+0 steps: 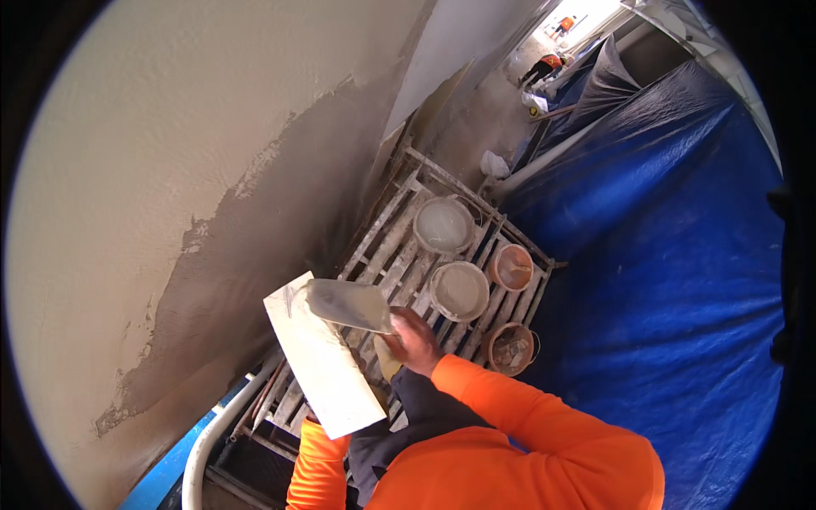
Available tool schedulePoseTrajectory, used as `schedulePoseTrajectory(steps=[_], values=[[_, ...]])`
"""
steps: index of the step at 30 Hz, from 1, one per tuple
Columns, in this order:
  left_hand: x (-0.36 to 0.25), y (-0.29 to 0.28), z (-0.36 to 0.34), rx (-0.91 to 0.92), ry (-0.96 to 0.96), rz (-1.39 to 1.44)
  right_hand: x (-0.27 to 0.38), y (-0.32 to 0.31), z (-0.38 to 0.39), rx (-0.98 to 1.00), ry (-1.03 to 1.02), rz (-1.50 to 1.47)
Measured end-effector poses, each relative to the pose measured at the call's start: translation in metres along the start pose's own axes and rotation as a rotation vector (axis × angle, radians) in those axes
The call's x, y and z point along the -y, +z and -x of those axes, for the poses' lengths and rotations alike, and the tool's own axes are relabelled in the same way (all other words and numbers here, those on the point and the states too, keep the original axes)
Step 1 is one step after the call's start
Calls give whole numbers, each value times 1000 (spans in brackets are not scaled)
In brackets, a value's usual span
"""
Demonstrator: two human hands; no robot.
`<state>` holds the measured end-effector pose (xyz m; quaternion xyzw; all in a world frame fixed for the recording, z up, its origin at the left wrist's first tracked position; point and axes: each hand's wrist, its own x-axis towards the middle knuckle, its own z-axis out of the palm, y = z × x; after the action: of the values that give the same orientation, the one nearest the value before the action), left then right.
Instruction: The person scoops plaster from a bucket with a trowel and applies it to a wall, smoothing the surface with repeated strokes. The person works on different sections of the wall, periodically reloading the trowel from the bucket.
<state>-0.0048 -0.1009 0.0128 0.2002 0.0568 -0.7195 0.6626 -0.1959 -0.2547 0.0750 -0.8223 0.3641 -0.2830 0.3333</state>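
While your right hand (414,340) grips the trowel (350,304) closed, its loaded blade rests on the hawk board (323,361). Your left hand is hidden under that board; grip unclear. Tilt the board and plaster may slide toward the buckets (459,291) beyond it.

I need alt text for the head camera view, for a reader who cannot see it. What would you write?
Seen from above, a person in orange sleeves holds a trowel in the right hand over a pale flat board that the left hand, hidden beneath, supports. Left is a partly plastered wall; ahead, four buckets stand on a slatted platform beside blue tarpaulin.
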Motion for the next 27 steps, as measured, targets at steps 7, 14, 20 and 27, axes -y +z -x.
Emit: schedulePoseTrajectory(steps=[7,14,20,27], values=[[-19,12,29,78,35,-38,-28,74,46,-80,28,67],[-5,-50,62,111,146,-379,-77,89,82,193,119,150],[57,-222,6,-258,531,-1007,-163,145,52,258,112,113],[86,-510,-106,-964,682,-1641,-278,240,27,396,93,119]])
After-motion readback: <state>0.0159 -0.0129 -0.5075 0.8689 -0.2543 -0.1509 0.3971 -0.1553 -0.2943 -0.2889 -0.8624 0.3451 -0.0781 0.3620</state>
